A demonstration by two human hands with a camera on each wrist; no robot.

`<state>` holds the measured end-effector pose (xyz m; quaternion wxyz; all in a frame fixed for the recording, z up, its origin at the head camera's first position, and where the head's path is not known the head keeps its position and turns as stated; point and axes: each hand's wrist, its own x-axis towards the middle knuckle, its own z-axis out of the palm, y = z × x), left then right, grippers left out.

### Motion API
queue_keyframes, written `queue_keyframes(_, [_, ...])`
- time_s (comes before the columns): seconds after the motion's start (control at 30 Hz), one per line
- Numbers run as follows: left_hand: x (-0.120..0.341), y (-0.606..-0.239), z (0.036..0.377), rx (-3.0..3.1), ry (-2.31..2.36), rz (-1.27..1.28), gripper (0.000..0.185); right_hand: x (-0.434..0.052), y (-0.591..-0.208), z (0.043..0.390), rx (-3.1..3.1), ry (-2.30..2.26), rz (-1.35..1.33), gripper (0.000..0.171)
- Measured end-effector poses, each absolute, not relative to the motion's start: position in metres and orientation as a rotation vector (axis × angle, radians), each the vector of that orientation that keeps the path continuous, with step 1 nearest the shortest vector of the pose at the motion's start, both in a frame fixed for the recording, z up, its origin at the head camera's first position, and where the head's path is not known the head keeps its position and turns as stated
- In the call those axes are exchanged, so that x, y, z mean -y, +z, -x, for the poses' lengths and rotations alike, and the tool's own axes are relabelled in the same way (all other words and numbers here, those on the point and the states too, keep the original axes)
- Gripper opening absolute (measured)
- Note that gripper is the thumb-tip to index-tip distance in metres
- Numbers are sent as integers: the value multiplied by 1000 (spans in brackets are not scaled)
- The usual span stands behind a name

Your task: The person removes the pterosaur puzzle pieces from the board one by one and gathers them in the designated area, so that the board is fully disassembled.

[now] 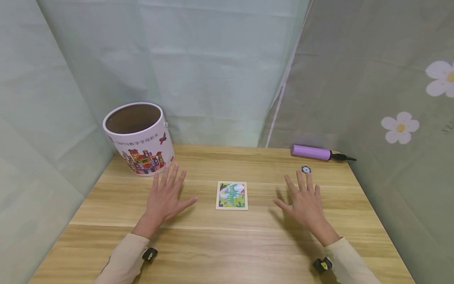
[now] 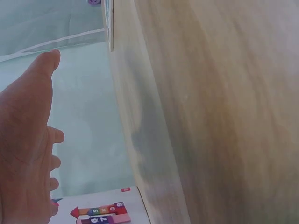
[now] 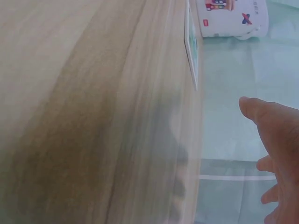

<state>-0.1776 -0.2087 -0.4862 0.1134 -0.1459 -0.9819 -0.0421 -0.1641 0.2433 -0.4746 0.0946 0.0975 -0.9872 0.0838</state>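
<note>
Fingers spread, my left hand (image 1: 166, 200) hovers over the table with nothing in it, just in front of the white bucket (image 1: 156, 148). My right hand (image 1: 304, 203) is also spread above the table, its fingertips close to a small round black-and-white disc (image 1: 306, 169). Between the hands lies a square picture puzzle (image 1: 232, 195) with a green dinosaur and a pale frame, flat on the wood. Both wrist views show a hand (image 2: 25, 135) raised over its shadow, the right hand (image 3: 280, 140) with its thumb pointing toward the puzzle's side.
At the back right of the wooden table (image 1: 220, 252) lies a purple hand pump (image 1: 311, 152) with a black nozzle. The bucket stands at the back left, open at the top. Pale cloth (image 1: 213, 71) hangs behind the table and along both sides.
</note>
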Motion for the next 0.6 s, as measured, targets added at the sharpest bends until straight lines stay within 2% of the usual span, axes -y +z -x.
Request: queue_keyframes(0.6, [182,-497,177,2903,-149,539,95,-225,-472,188,2833,312,-477,89])
